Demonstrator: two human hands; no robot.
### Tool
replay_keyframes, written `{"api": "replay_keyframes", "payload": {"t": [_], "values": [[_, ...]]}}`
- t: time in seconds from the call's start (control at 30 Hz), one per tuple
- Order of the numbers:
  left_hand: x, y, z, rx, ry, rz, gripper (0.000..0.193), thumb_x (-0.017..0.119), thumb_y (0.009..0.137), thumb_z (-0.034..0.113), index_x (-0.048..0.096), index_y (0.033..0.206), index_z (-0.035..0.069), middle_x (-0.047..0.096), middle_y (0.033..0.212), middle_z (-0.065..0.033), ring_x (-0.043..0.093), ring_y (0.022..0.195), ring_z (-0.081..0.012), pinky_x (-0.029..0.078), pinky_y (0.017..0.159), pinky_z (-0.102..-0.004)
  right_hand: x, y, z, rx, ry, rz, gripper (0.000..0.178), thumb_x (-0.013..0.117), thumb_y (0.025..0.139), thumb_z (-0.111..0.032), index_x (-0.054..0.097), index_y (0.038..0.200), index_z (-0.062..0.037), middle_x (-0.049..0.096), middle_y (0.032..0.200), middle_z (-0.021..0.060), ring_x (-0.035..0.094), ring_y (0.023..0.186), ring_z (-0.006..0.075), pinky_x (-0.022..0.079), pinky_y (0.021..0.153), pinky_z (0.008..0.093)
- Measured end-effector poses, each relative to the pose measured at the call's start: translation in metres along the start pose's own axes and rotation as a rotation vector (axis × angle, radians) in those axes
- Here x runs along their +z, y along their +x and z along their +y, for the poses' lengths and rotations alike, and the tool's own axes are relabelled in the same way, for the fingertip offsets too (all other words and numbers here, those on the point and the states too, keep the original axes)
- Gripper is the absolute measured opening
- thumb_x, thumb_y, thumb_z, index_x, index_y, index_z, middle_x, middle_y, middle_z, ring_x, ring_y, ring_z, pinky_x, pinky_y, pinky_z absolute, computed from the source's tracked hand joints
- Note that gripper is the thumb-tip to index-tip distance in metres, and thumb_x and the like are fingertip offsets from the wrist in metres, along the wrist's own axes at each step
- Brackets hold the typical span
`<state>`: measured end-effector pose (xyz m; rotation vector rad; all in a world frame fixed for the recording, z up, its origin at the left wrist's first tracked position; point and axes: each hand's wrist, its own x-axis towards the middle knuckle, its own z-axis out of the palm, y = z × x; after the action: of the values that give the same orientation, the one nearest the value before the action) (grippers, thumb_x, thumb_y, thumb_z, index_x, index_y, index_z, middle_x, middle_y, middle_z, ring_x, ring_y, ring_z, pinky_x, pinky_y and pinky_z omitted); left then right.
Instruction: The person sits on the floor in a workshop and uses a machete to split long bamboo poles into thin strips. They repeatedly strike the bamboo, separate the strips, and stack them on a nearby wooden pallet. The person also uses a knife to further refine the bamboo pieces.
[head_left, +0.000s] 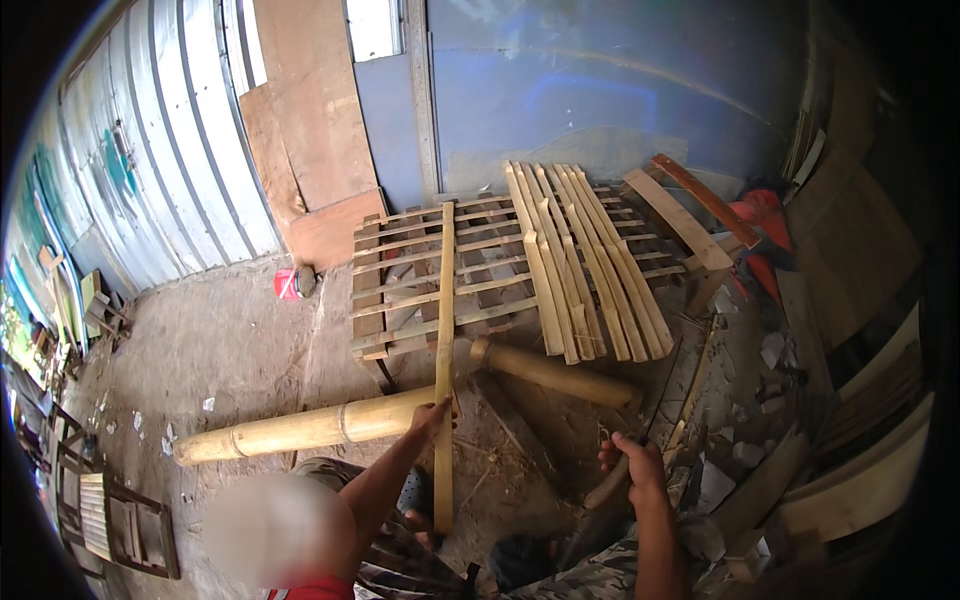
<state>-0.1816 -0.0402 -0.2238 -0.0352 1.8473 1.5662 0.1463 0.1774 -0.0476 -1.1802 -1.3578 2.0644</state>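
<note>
My left hand [430, 417] is closed around a long, flat bamboo strip [446, 310]. The strip stands steeply in front of me, its upper part over a slatted wooden rack and its lower end near my foot. My right hand [636, 462] grips a long knife with a curved wooden handle [606, 484]. Its thin dark blade points up and away, apart from the strip. Behind my left hand lies a thick bamboo pole [290, 428] on the ground. A shorter bamboo piece [560, 373] rests between my hands, farther off. A blurred patch covers the area beside my left forearm.
Several split bamboo strips [590, 265] lie across the slatted rack [390, 275]. Wooden planks [690, 215] lean at its right end, near red cloth [765, 215]. A dark wood block [515, 425] lies on the ground. Rubble and boards crowd the right; a wooden chair [140, 525] is at left.
</note>
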Motion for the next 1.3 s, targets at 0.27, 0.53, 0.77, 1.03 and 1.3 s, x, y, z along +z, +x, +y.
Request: {"api": "replay_keyframes", "payload": {"t": [0.27, 0.53, 0.77, 1.03, 1.3], "values": [[0.021, -0.042, -0.016, 0.108, 0.122, 0.138, 0.076, 0.073, 0.087, 0.040, 0.038, 0.133, -0.008, 0.063, 0.103, -0.0213, 0.066, 0.085, -0.0297, 0.053, 0.077, -0.0411, 0.008, -0.001, 0.008, 0.049, -0.084, -0.055, 0.021, 0.069, 0.090, -0.018, 0.065, 0.097, 0.0004, 0.069, 0.086, 0.0103, 0.069, 0.073, 0.0209, 0.055, 0.060, 0.0346], [0.061, -0.074, 0.014, 0.812, 0.610, 0.421, 0.067, 0.073, 0.082, 0.024, 0.041, 0.137, 0.001, 0.043, 0.135, -0.0254, 0.043, 0.127, -0.0434, 0.036, 0.107, -0.0480, -0.008, 0.014, 0.033, 0.124, -0.146, -0.032, 0.024, 0.067, 0.092, -0.023, 0.062, 0.096, 0.0002, 0.068, 0.080, 0.0110, 0.068, 0.067, 0.0201, 0.054, 0.055, 0.0344], [0.114, -0.035, 0.011, 0.607, 0.496, 0.168, 0.065, 0.072, 0.087, 0.032, 0.044, 0.135, -0.002, 0.051, 0.130, -0.0247, 0.053, 0.120, -0.0387, 0.044, 0.101, -0.0436, -0.054, 0.039, 0.102, 0.158, -0.518, 0.304, 0.034, 0.068, 0.088, -0.028, 0.061, 0.095, 0.0038, 0.062, 0.071, 0.0100, 0.061, 0.052, 0.0223, 0.049, 0.050, 0.0369], [0.151, 0.018, -0.018, 0.061, 0.100, -0.092, 0.078, 0.069, 0.087, 0.053, 0.046, 0.137, -0.003, 0.057, 0.128, -0.0197, 0.057, 0.115, -0.0293, 0.046, 0.097, -0.0416, -0.119, 0.074, 0.332, 0.557, -0.676, 0.372, 0.038, 0.067, 0.086, -0.030, 0.066, 0.096, 0.0068, 0.065, 0.066, 0.0117, 0.062, 0.052, 0.0248, 0.052, 0.053, 0.0385], [0.178, 0.064, 0.059, -0.155, -0.075, -0.459, 0.081, 0.059, 0.087, 0.068, 0.049, 0.139, 0.006, 0.057, 0.118, -0.0070, 0.055, 0.107, -0.0207, 0.043, 0.095, -0.0386, -0.121, 0.104, 0.384, 0.836, -0.789, -0.065, 0.053, 0.070, 0.083, -0.048, 0.066, 0.107, -0.0006, 0.069, 0.086, 0.0134, 0.069, 0.074, 0.0274, 0.057, 0.065, 0.0414]]}}
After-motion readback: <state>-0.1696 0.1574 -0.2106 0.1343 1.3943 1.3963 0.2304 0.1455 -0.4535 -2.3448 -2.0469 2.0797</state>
